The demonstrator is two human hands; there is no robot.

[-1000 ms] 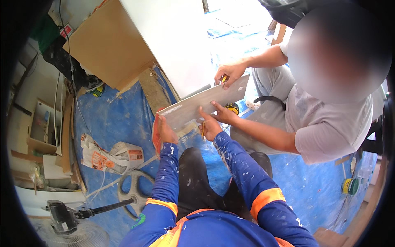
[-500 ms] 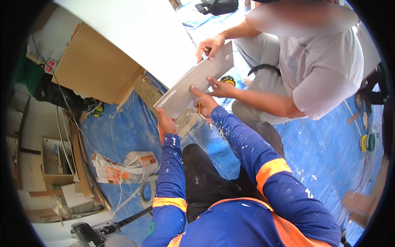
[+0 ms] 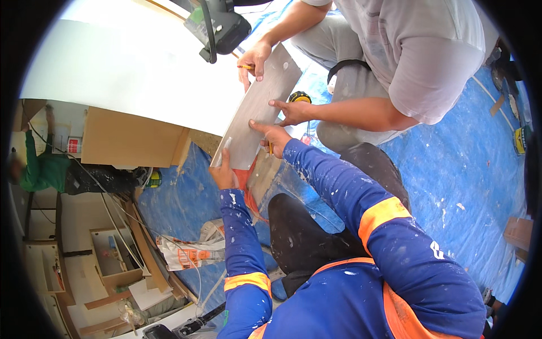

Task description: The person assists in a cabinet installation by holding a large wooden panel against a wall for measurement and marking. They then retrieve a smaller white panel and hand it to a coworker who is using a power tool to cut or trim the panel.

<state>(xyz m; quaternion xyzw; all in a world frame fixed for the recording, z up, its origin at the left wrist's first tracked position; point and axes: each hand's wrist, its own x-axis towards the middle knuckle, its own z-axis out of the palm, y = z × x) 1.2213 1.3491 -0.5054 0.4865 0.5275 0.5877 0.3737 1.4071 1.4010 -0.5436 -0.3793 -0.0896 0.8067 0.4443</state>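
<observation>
A grey wood-look plank (image 3: pixel 261 93) lies slanted between me and a co-worker. My left hand (image 3: pixel 225 174) grips its near end, thumb on the upper face. My right hand (image 3: pixel 274 139) holds a short yellow pencil (image 3: pixel 270 148) under curled fingers, while its index fingertip touches the plank's face. At the far end, the co-worker's hand (image 3: pixel 256 61) grips the plank's edge with another yellow pencil (image 3: pixel 246 67) between the fingers. Their other hand (image 3: pixel 293 113) presses the plank's right edge. A yellow-and-black tape measure (image 3: pixel 300 97) sits just beyond that hand.
A large white panel (image 3: pixel 135 62) stands at the upper left, with a brown board (image 3: pixel 127 137) below it. Blue sheeting (image 3: pixel 446 169) covers the floor. A white-and-orange bag (image 3: pixel 189 251) lies left of my knee. Another person in green (image 3: pixel 45 169) is at the far left.
My view has turned, so the plank appears steeper and farther left. Both my hands and the co-worker's stay on it. A black device at the top shows lower and farther left.
</observation>
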